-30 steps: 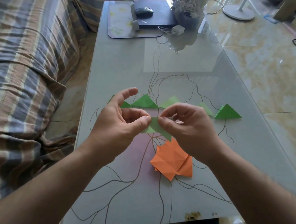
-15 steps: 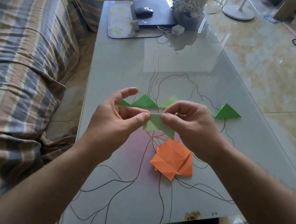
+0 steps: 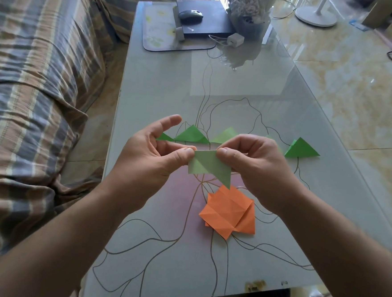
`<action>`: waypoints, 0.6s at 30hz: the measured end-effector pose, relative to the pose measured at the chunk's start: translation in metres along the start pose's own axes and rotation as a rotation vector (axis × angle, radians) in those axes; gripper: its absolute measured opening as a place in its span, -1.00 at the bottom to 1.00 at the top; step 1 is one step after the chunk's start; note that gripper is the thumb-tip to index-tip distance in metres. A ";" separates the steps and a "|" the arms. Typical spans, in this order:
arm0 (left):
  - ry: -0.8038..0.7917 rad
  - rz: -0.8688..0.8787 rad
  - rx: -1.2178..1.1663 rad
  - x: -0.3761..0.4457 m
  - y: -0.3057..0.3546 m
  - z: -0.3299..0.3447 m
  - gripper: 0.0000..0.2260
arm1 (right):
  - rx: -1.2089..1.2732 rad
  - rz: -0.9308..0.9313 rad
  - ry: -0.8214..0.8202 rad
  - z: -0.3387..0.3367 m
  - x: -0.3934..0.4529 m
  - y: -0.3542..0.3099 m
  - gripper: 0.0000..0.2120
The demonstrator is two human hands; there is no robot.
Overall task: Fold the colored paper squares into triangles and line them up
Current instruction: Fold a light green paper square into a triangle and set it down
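Note:
A pale green folded paper (image 3: 208, 166) hangs above the table, held along its top fold. My left hand (image 3: 152, 159) pinches its left end between thumb and forefinger, and my right hand (image 3: 256, 166) pinches its right end. Beyond the hands runs a row of green paper triangles: a dark one (image 3: 191, 135), a pale one (image 3: 225, 135) and a dark one (image 3: 301, 151) at the right end, others partly hidden by my hands. A stack of creased orange paper squares (image 3: 229, 212) lies flat just below the held piece.
The glass table (image 3: 183, 251) has a line drawing on its top. At its far end sit a mat (image 3: 157, 29), a black box with a mouse (image 3: 190, 14), a white charger (image 3: 235, 38) and a bouquet (image 3: 249, 8). A striped sofa (image 3: 32, 90) lies to the left, a tiled floor to the right.
Both hands have raised the green piece a little and turned it, so more of its folded face hangs open toward me. The row and the orange stack have not moved.

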State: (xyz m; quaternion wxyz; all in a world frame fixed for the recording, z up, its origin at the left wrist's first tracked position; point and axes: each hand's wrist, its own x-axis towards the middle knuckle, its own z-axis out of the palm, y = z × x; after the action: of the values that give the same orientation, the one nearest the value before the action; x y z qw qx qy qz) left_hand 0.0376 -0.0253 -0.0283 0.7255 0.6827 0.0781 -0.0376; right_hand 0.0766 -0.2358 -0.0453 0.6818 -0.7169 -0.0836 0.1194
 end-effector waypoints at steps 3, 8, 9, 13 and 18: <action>0.005 -0.006 -0.023 0.001 -0.002 -0.002 -0.32 | 0.020 0.015 -0.019 0.001 0.000 -0.001 -0.91; 0.050 -0.018 -0.052 0.004 -0.010 -0.002 -0.43 | 0.057 0.066 -0.023 0.004 -0.001 0.001 -0.88; 0.050 -0.014 -0.048 0.005 -0.011 -0.001 -0.43 | 0.065 0.069 -0.020 0.005 -0.001 0.001 -0.89; 0.029 -0.008 -0.051 0.006 -0.011 -0.001 -0.38 | 0.059 0.070 0.034 0.006 -0.001 -0.001 -0.87; 0.026 -0.002 -0.075 0.006 -0.012 -0.003 -0.43 | 0.040 0.090 0.055 0.005 -0.001 -0.001 -0.83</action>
State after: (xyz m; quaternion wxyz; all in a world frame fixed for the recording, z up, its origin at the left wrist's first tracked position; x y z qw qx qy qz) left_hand 0.0413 -0.0229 -0.0412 0.7495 0.6554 0.0896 -0.0262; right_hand 0.0743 -0.2317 -0.0441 0.6918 -0.7093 -0.0300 0.1317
